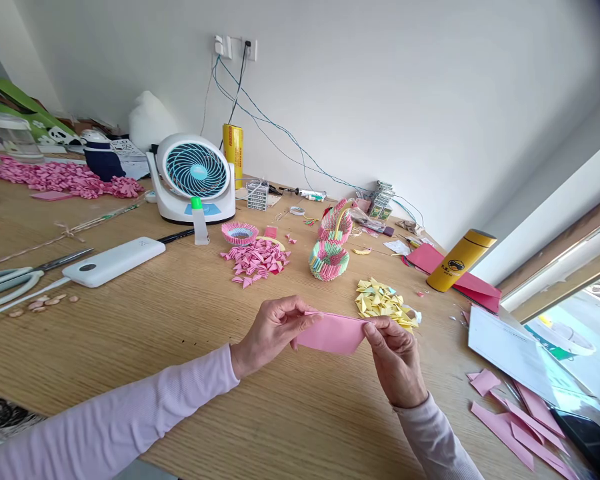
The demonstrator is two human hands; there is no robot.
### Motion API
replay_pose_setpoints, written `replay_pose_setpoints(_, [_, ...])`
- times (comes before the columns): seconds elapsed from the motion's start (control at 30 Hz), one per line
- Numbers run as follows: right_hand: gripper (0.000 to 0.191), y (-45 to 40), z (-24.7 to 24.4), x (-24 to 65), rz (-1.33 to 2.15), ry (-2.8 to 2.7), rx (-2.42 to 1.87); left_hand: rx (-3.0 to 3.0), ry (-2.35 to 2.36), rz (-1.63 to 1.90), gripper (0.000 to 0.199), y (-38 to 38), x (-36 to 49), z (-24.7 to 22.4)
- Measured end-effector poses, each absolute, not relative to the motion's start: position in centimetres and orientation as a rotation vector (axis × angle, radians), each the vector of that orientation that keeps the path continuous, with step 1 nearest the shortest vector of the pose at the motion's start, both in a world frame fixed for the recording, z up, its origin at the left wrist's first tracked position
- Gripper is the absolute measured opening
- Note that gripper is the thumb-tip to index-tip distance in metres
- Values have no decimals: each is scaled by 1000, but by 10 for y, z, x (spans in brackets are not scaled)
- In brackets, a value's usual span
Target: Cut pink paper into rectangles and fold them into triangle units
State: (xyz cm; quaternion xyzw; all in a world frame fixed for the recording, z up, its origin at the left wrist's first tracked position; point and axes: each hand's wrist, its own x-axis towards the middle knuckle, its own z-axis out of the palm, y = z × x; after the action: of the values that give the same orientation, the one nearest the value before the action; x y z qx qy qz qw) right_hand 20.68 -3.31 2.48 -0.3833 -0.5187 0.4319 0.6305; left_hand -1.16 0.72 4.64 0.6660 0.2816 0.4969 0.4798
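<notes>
A pink sheet of paper, folded along its upper edge, is stretched between my two hands above the wooden table. My left hand pinches its left end between thumb and fingers. On the other end, my right hand pinches the upper right corner. Just beyond the right hand lies a pile of yellow folded paper pieces. Pink folded pieces are heaped farther off to the left, beside a small pink paper bowl. Two woven paper baskets stand past the sheet, one with a yellow handle.
A white fan and a green-capped glue bottle stand at the back left. Scissors and a white power bank lie on the left. A yellow flask stands right, with pink paper strips nearer me.
</notes>
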Motion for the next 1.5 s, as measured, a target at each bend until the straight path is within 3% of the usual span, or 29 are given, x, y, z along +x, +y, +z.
replay_pose_setpoints(0.57, [18, -27, 18, 206, 871, -1244, -972, 1636, 705, 1080, 28, 5, -12, 43])
replay_pose_setpoints(1.0, [35, -31, 26, 195, 872, -1321, -1059, 1615, 719, 1213, 25, 8, -9, 32])
replay_pose_setpoints(1.2, [26, -28, 22, 196, 1021, -1296, -1031, 1591, 775, 1277, 25, 9, -9, 30])
replay_pose_setpoints(1.5, [28, -29, 23, 192, 1148, -1353, -1047, 1535, 824, 1312, 28, 9, -6, 32])
